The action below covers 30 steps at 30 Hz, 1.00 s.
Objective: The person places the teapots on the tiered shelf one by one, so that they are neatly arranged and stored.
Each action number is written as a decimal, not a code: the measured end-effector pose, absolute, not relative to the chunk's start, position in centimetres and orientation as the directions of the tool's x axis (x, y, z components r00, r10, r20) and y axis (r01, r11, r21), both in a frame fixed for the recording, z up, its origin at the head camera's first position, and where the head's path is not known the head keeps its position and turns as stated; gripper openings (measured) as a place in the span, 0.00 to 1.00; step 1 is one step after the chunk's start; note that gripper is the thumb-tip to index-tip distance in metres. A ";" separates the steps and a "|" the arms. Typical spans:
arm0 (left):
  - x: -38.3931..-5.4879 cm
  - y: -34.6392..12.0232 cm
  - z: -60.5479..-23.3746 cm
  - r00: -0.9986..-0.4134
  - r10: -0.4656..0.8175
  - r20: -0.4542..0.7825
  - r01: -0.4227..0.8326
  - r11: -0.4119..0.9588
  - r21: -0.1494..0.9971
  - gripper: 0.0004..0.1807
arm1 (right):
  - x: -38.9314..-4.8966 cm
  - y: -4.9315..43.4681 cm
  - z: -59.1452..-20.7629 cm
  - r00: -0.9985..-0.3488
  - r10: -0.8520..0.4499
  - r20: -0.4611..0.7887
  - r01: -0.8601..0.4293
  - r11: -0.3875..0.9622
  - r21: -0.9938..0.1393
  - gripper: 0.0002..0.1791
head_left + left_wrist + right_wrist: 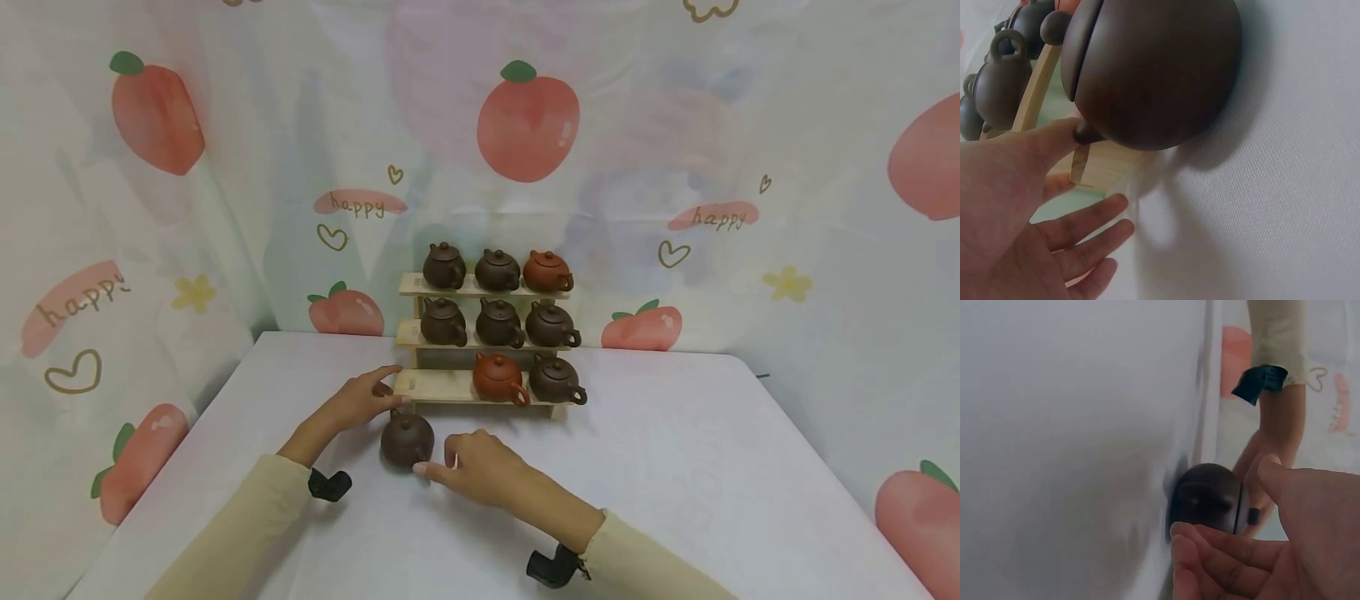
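A dark brown teapot stands upright on the white cloth, just in front of a three-step wooden stand. My left hand is at the left end of the stand's lowest step, its thumb close to the teapot's spout. In the left wrist view the other fingers are spread and hold nothing. To the teapot's right is my right hand, fingers bent loosely and thumb reaching toward the handle side. Thumb and fingertips stand apart in the right wrist view; contact with the handle cannot be made out.
Several teapots stand on the stand's steps, mostly dark brown. A reddish teapot and a dark one share the lowest step; another reddish one is on top. Patterned cloth hangs right behind the table.
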State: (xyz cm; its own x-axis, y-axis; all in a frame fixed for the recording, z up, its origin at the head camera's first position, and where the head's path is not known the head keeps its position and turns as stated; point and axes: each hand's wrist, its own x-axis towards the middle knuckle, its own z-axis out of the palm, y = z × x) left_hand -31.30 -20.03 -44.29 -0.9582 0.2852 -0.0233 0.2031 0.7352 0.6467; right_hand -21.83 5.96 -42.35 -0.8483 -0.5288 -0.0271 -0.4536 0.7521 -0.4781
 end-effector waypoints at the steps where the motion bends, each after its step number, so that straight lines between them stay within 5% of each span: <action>1: -31.3 -20.0 -44.3 -0.958 0.287 -0.019 0.207 0.734 0.647 0.40 | -21.8 5.6 -42.5 -0.846 -0.532 -0.037 -0.454 0.754 -0.475 0.28; 10: -31.3 -20.1 -44.4 -0.952 0.307 0.000 0.232 0.720 0.654 0.39 | -22.4 4.9 -43.5 -0.820 -0.571 0.029 -0.527 0.735 -0.426 0.14; 17: -31.2 -20.0 -44.1 -0.953 0.304 0.005 0.233 0.720 0.654 0.40 | -22.8 5.7 -43.0 -0.835 -0.547 0.055 -0.536 0.788 -0.303 0.14; 30: -31.4 -20.3 -44.4 -0.955 0.297 0.003 0.226 0.719 0.658 0.40 | -23.4 5.1 -43.6 -0.811 -0.584 -0.023 -0.549 0.775 -0.312 0.14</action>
